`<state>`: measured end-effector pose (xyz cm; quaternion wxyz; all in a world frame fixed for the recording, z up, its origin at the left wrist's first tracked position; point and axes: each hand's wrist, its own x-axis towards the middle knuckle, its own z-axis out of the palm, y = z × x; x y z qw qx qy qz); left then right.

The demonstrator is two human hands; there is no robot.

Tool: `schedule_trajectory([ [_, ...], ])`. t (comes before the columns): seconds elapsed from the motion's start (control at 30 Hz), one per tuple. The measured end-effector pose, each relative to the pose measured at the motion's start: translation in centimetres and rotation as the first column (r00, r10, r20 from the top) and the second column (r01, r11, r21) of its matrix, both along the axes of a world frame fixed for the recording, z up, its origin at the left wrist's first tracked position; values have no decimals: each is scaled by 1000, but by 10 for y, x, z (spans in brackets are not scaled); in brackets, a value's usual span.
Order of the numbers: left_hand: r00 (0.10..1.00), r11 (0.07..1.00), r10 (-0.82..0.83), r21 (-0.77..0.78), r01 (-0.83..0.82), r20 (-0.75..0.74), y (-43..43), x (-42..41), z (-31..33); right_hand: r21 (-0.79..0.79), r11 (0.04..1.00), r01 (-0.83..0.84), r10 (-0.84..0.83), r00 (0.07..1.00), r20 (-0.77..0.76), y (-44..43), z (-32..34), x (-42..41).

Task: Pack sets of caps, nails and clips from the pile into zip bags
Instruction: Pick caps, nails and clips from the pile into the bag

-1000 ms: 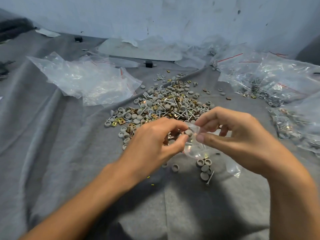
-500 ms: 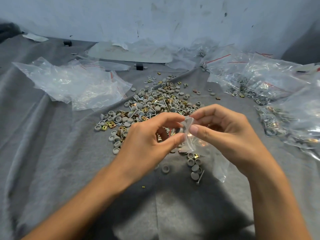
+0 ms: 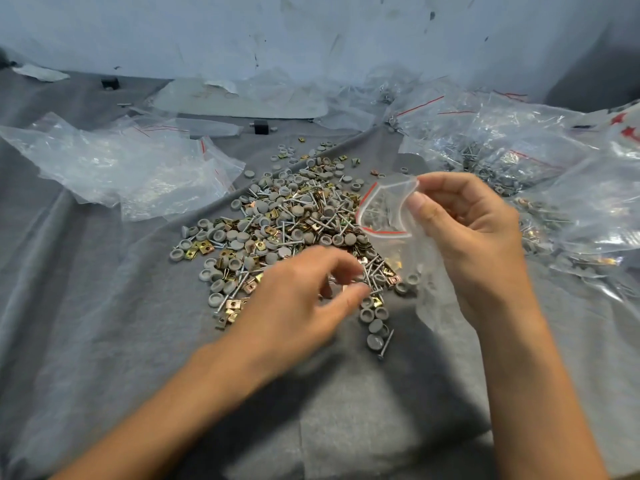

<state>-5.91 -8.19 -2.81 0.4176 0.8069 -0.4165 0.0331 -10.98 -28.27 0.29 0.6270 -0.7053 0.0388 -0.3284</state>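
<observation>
Pinching the rim of a small clear zip bag [image 3: 385, 206] between thumb and fingers, the right hand [image 3: 475, 237] holds it up just right of the middle. The bag's mouth gapes wide toward the left, and its red seal line curves around the opening. The rest of the bag hangs down along the palm, and whether anything lies inside is hard to make out.

The left hand [image 3: 300, 301] is low over the near edge of the pile [image 3: 282, 220], with its fingers curled down toward the parts. It is blurred, so I cannot tell whether it has hold of a piece or nothing at all.

The pile spreads across the middle of the grey cloth [image 3: 104, 323]. It is a mix of round grey caps [image 3: 239, 244], thin metal nails [image 3: 288, 237] and brass-coloured clips [image 3: 205, 247]. A few more caps and one nail lie in a small cluster [image 3: 375, 325] near the person, just beside the left hand's fingertips.

A heap of empty clear bags [image 3: 121, 168] lies on the left of the cloth. On the right is a bigger heap of filled bags [image 3: 519, 150], with nails and caps showing through the plastic. A small black block [image 3: 260, 126] sits on the far side, before the pale wall [image 3: 311, 29].
</observation>
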Motion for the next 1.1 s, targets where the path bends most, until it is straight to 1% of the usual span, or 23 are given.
schedule_trajectory([
  [0.07, 991, 968, -122, 226, 107, 54, -8, -6, -10, 8, 1000, 21, -21, 1000, 6, 0, 0, 1],
  [0.1, 980, 939, -176, 313, 140, 90, -11, -8, -14, 9, 1000, 24, -24, 1000, 7, 0, 0, 1],
  [0.17, 953, 883, -261, 437, 172, 152, -18, -11, -19, 10, 1000, 21, -21, 1000, 8, 0, 0, 0],
  [0.23, 927, 846, -320, 499, 187, 196, -21, -10, -19, 15, 1000, 17, -17, 1000, 8, 0, 0, -1],
  [0.3, 905, 825, -360, 530, 196, 225, -22, -8, -17, 19, 1000, 16, -16, 1000, 4, -1, 0, -1],
  [0.4, 885, 814, -373, 555, 170, 277, -20, -5, -14, 15, 1000, 13, -13, 1000, -4, 0, 0, -2],
  [0.57, 906, 858, -312, 495, 139, 286, -6, -1, -12, 24, 1000, -3, 4, 1000, -8, 1, 1, -3],
  [0.67, 945, 873, -209, 484, 64, 251, 8, 10, -11, 15, 1000, -17, 18, 1000, -20, 5, 1, -2],
  [0.77, 968, 903, -141, 428, 40, 208, 16, 18, -11, 6, 999, -39, 39, 998, -42, 9, 1, -2],
  [0.93, 978, 935, -108, 351, 40, 176, 21, 20, -8, -18, 996, -83, 81, 993, -86, 12, 1, -4],
  [1.03, 982, 972, -31, 236, -15, 187, 25, 24, -4, -15, 994, -113, 111, 989, -103, 13, 1, -3],
  [1.1, 987, 988, 71, 122, -89, 144, 29, 28, 0, -27, 990, -138, 134, 984, -121, 15, -1, -4],
])
